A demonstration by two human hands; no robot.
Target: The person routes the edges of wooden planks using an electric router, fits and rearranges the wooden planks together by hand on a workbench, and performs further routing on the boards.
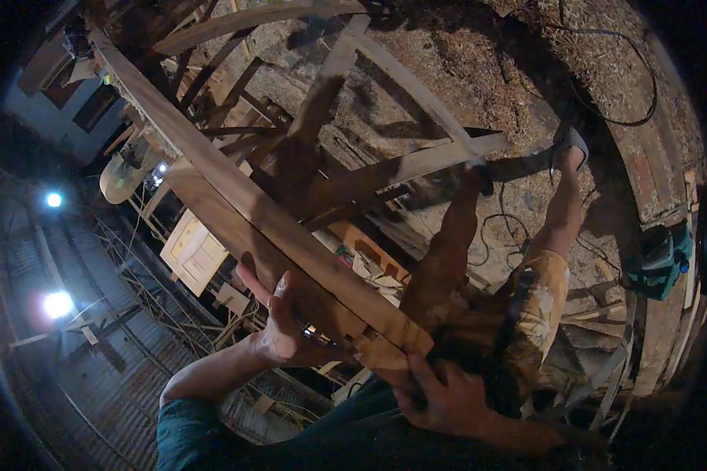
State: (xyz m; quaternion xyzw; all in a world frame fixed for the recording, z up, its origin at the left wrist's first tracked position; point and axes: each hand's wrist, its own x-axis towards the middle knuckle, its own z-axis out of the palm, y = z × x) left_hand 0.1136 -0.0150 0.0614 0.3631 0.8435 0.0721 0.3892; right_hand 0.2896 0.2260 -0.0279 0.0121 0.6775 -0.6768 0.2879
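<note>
The long timber beam (pixel 322 265) bars the way from far left to near right; beyond it, crossed timber framing (pixel 440 158) blocks the middle; at far right, a hand could pass over shavings-strewn floor (pixel 511 86), between framing and black cable (pixel 654 82)

A long, straight brown wooden board (pixel 291 235) runs slantwise from the upper left of the head view down to the centre, its near end cut off squarely and its far end reaching well beyond the shorter piece beside it. That shorter plank (pixel 220 213), similar in colour with visible grain, lies lengthwise along it, a thin dark seam between them, and shows a small stepped patch of lighter wood close to its near end.
</note>
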